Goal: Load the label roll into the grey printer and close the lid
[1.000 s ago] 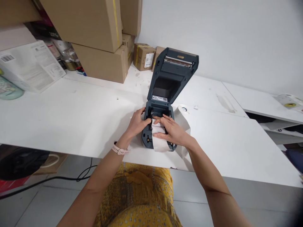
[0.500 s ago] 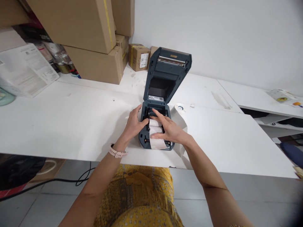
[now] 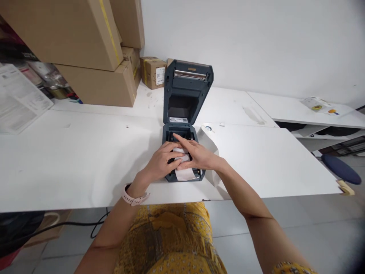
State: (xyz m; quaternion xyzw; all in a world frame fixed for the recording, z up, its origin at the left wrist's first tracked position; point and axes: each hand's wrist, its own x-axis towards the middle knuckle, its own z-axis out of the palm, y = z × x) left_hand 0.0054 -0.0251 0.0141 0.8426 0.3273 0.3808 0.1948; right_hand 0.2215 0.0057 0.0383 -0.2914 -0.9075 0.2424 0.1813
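A dark blue-grey label printer (image 3: 167, 131) stands on the white table with its lid (image 3: 182, 99) raised. In its bay lies a white label roll (image 3: 180, 150), whose loose paper strip hangs over the front edge. My left hand (image 3: 161, 161) reaches in from the left, fingers apart on the roll and thumb at the strip. My right hand (image 3: 199, 156) lies across the roll from the other side, fingers stretched and spread, thumb beside the left one. Both hands partly cover the roll and the bay. Another paper roll (image 3: 212, 142) with a loose length sits right of the printer.
Cardboard boxes (image 3: 99, 85) are stacked at the back left, with a small taped box (image 3: 152, 72) behind the printer. Printed papers (image 3: 19, 99) lie at the far left. A lower shelf unit (image 3: 299, 102) and a blue stool (image 3: 342, 167) are on the right.
My left hand has moved from the printer's left side onto the roll, close to my right hand. The right hand stays over the roll. The view has shifted to the right.
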